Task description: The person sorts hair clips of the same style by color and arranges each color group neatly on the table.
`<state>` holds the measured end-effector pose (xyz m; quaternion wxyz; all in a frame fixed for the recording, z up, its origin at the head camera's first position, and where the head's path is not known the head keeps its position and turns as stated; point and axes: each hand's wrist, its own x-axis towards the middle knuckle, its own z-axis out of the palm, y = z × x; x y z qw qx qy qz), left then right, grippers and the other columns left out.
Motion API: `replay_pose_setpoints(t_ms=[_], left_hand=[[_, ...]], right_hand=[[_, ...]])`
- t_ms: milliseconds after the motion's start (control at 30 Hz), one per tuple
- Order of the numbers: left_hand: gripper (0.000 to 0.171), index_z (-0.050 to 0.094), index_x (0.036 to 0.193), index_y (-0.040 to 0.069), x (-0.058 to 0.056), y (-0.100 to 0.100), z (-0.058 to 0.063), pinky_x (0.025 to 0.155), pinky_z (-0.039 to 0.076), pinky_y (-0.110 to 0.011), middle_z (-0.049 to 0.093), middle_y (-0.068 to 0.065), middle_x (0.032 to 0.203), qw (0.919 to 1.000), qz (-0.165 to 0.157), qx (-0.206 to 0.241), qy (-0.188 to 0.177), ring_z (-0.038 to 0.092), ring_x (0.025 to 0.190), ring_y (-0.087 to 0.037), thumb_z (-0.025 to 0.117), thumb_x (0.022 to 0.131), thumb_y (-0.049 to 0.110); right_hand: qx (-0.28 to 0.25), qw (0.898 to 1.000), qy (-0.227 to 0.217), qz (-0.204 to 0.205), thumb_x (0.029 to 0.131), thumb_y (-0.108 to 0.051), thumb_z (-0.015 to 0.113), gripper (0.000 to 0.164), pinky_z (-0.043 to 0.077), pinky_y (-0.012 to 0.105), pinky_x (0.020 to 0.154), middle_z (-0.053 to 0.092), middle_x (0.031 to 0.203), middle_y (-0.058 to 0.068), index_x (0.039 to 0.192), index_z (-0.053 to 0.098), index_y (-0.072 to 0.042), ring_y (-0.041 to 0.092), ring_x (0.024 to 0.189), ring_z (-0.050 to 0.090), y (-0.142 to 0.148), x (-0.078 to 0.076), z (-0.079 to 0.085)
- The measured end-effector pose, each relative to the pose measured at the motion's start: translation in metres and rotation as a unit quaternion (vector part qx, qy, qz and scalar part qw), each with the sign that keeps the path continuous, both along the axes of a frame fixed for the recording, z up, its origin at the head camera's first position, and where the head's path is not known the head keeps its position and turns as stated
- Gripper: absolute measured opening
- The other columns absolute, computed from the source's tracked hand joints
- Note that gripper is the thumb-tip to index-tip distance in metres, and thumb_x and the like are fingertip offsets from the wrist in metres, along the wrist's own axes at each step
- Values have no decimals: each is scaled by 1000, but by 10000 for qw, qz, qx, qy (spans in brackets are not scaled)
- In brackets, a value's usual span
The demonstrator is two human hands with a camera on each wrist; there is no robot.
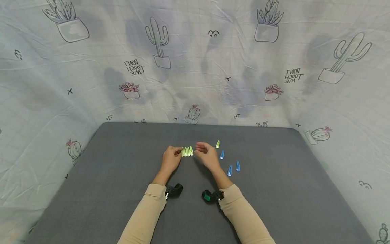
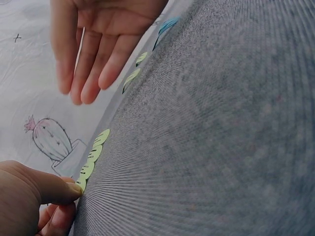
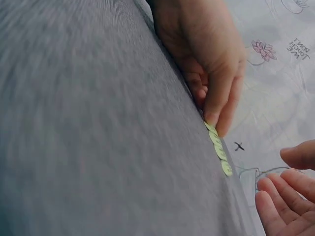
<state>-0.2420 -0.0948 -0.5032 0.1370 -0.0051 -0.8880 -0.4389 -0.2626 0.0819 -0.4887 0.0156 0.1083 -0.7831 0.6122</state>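
Several yellow-green snap hair clips (image 1: 188,151) lie side by side in a row on the grey table. My left hand (image 1: 171,158) pinches the clip at the row's left end (image 2: 81,185) between thumb and forefinger, partly covering it. Just beyond the right end of the row, my right hand (image 1: 208,156) is held apart from the clips, its fingers extended and nothing in its grasp. In the right wrist view the right hand's fingers (image 3: 288,201) are spread above the tabletop's far side. A single yellow-green clip (image 1: 217,144) lies to the right of that hand.
Three blue hair clips lie right of the right forearm: one (image 1: 222,155) near the lone yellow-green clip, two (image 1: 230,170) (image 1: 238,166) closer to me. A cactus-printed cloth (image 1: 195,84) hangs around the back and sides of the grey table (image 1: 122,162).
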Motion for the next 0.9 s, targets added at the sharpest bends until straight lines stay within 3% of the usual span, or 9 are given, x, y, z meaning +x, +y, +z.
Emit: replay_pose_setpoints(t_ms=[133,367,633,900], left_hand=[[23,71,107,1,0,1,1,71,49,-38,57,-13,90,9997,47,-124,-221,56,79,-24,62,87,2],[23,71,108,2,0,0,1,71,49,-37,57,-12,91,9996,17,-128,-244,56,79,-23,62,87,2],[23,71,107,2,-2,1,-1,72,49,-38,56,-12,90,9997,32,-97,-219,56,79,-23,62,86,2],[23,71,108,2,-3,0,-2,72,49,-38,56,-12,91,9996,24,-103,-273,56,80,-24,62,87,2]], right_hand=[[-132,9999,19,17,87,-3,65,38,50,40,91,63,118,21,124,58,6,32,108,62,10,-1,3],[-178,9996,-197,-119,88,-5,65,43,48,41,95,58,125,24,128,54,7,35,115,58,32,-5,4],[-70,9987,-195,-470,88,-7,66,41,51,26,89,60,124,20,127,56,2,31,114,59,54,-10,4],[72,9964,-186,-823,87,-5,66,38,50,35,92,61,122,20,123,58,2,32,113,59,71,-18,4]])
